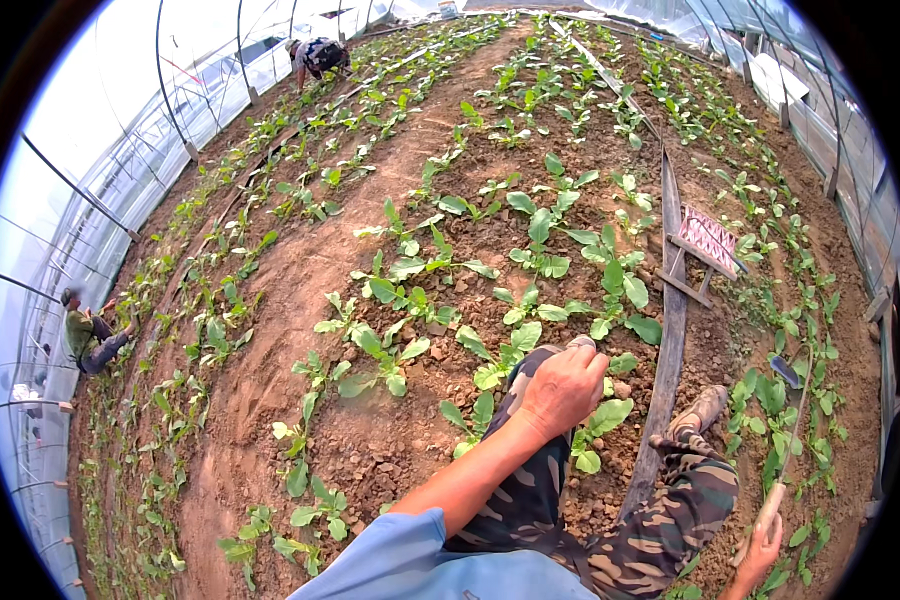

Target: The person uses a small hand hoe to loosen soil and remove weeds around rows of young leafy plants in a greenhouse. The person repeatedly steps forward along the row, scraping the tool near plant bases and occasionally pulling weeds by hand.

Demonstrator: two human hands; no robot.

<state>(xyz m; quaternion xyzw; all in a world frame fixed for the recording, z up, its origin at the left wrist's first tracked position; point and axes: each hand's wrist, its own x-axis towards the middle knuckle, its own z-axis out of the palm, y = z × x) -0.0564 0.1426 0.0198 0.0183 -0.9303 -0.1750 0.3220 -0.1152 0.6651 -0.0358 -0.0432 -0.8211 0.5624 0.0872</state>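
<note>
My left hand point(566, 386) is curled over my left leg in camouflage trousers point(525, 480), near the shin. Its fingertips are turned away, so whether anything is in them is hidden. At the lower right, my right hand point(761, 544) grips the wooden handle point(771, 506) of a small hoe. The tool's thin metal shaft point(799, 420) runs up to a dark blade point(784, 371) among the leaves. Leafy seedlings point(604, 420) grow in loose brown soil around my left hand. My right shoe point(701, 411) rests on soil beyond a weathered wooden plank point(667, 352).
A small stool with a pink woven seat point(709, 236) lies tipped against the plank. Rows of seedlings point(412, 292) flank a bare soil path point(292, 300). One person point(94, 334) is low at the left, another point(319, 56) bends farther back. Plastic sheeting on hoops point(105, 202) encloses the beds.
</note>
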